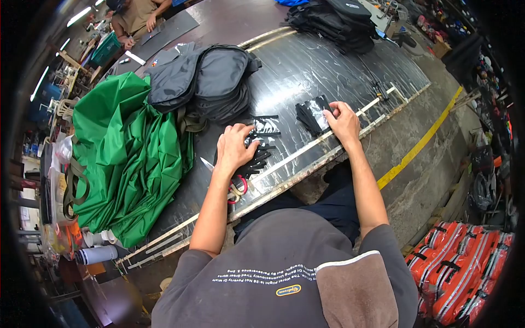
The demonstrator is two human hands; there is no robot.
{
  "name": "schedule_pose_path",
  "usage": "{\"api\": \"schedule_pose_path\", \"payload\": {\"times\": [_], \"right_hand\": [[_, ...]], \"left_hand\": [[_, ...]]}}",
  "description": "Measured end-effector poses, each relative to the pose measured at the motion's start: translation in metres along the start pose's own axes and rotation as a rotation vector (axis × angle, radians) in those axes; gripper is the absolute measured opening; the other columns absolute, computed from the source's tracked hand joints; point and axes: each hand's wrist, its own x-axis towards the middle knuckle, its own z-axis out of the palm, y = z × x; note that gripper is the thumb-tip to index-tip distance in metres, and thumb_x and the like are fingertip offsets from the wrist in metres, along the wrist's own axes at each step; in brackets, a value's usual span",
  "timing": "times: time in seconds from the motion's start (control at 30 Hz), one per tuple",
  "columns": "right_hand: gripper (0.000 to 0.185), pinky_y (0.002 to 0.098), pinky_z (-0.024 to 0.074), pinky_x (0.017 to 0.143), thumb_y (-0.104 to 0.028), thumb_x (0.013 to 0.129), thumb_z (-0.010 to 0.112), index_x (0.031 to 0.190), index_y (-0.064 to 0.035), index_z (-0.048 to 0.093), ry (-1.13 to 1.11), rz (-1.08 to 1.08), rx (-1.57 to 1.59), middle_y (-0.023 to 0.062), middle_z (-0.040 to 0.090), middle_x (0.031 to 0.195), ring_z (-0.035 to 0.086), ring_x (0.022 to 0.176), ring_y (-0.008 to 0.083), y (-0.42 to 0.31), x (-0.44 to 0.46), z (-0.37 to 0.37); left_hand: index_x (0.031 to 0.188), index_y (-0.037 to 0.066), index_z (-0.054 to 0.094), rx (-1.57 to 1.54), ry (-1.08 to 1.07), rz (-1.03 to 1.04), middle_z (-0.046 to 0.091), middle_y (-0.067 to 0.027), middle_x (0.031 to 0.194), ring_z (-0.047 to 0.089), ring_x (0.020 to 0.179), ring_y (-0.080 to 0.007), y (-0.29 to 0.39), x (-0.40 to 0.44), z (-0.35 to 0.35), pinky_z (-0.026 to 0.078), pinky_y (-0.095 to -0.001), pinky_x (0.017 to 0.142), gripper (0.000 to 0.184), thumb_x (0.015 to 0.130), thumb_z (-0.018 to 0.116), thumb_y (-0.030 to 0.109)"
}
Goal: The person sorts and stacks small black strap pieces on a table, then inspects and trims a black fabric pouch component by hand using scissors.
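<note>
My left hand [234, 146] is over a loose pile of short black strips [259, 159] on the table, its fingers and thumb apart. Clear plastic shows among pieces just beyond those fingertips. To the right, my right hand [344, 123] has its thumb and fingers closed at the near edge of a neat stack of black strips [309, 117], which has a shiny clear patch on top. A pair of scissors [238, 191] with red and pale handles lies beside my left forearm, its blade partly hidden under the arm.
Green fabric [128, 158] is heaped at the left, next to stacked black bags [221, 82]. More black bags [339, 24] lie at the far end. A metal strip [295, 164] runs along the table's near edge. Orange packs [465, 268] sit at lower right; another person [139, 19] works across the table.
</note>
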Motion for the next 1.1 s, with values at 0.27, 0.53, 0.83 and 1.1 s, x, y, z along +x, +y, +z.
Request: {"api": "schedule_pose_path", "payload": {"times": [0.27,0.53,0.83,1.1], "right_hand": [[0.021,0.0452,0.0526,0.087,-0.023,0.091,0.082,0.107,-0.0103,0.075,0.094,-0.115,0.055,0.0053,0.070,0.096,0.069,0.093,0.0294,-0.021,-0.010,-0.009],[0.015,0.0339,0.0549,0.065,-0.022,0.093,0.081,0.096,-0.0070,0.080,-0.097,-0.098,0.319,0.0070,0.075,0.087,0.069,0.065,0.0178,-0.083,-0.033,-0.021],[0.021,0.0344,0.0543,0.067,-0.026,0.097,0.078,0.099,-0.0051,0.080,-0.278,-0.084,0.386,0.0061,0.074,0.090,0.068,0.067,0.0163,-0.106,-0.051,-0.008],[0.028,0.0219,0.0520,0.065,-0.025,0.100,0.080,0.112,0.0000,0.077,-0.487,0.323,0.970,0.0026,0.077,0.089,0.066,0.074,0.0060,-0.097,-0.053,0.019]], "left_hand": [[0.104,0.011,0.080,0.121,-0.077,-0.019,0.073,-0.0083,0.103,0.070,0.105,-0.0311,-0.002,0.012,0.002,0.054,-0.0480,0.084,0.026,0.088,0.084,0.031],[0.103,0.008,0.074,0.011,0.074,-0.045,0.073,-0.0115,0.099,0.070,0.102,-0.0340,0.007,0.013,-0.003,0.055,-0.0472,0.083,0.025,0.089,0.083,0.026],[0.099,0.009,0.081,0.160,0.065,0.016,0.078,-0.0065,0.100,0.073,0.091,-0.0305,-0.005,0.007,0.002,0.056,-0.0433,0.079,0.012,0.092,0.079,0.019],[0.109,0.016,0.079,-0.036,0.227,0.394,0.078,0.0007,0.103,0.072,0.086,-0.0190,0.067,-0.014,0.000,0.053,-0.0379,0.075,0.021,0.088,0.080,0.018]]}}
